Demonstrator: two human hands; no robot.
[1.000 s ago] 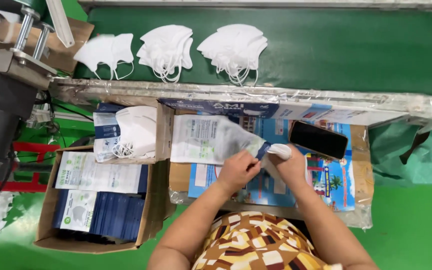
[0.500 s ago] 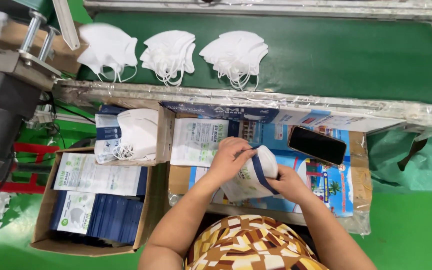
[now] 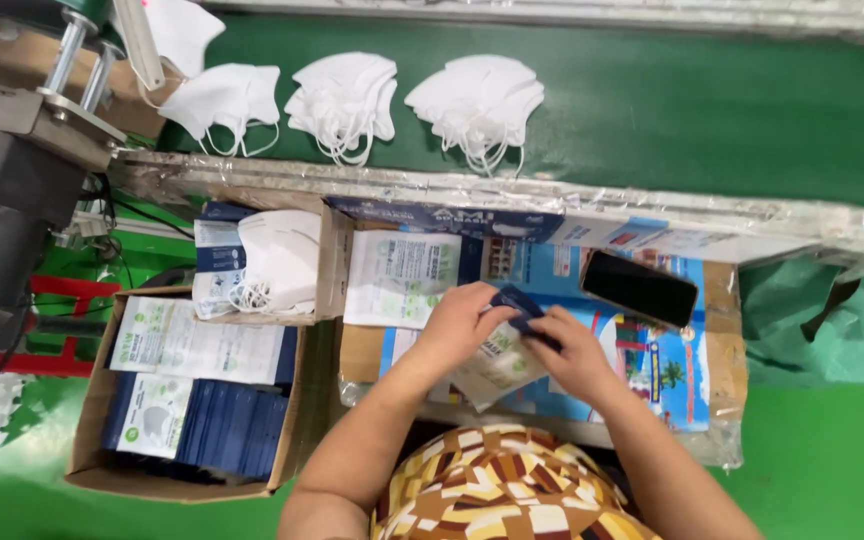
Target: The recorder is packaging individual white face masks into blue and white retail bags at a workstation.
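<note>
Both hands grip one flat white pouch with a dark blue top (image 3: 500, 352) over the cardboard work surface (image 3: 722, 330). My left hand (image 3: 457, 322) holds its left side and my right hand (image 3: 570, 352) pinches the blue end at the right. A stack of the same kind of pouches (image 3: 402, 275) lies just beyond my left hand. Three piles of white folded masks (image 3: 472, 100) (image 3: 344, 98) (image 3: 222, 98) rest on the green belt (image 3: 702, 100) above.
A black phone (image 3: 640, 288) lies on the work surface at the right. A small box holds white masks (image 3: 277, 258). A larger cardboard box (image 3: 187, 400) at the left holds filled pouches. A grey machine (image 3: 2, 190) stands at the far left.
The pouch was held up and open with a mask going in; now both hands have lowered it and press its blue end together. The view has shifted slightly.
</note>
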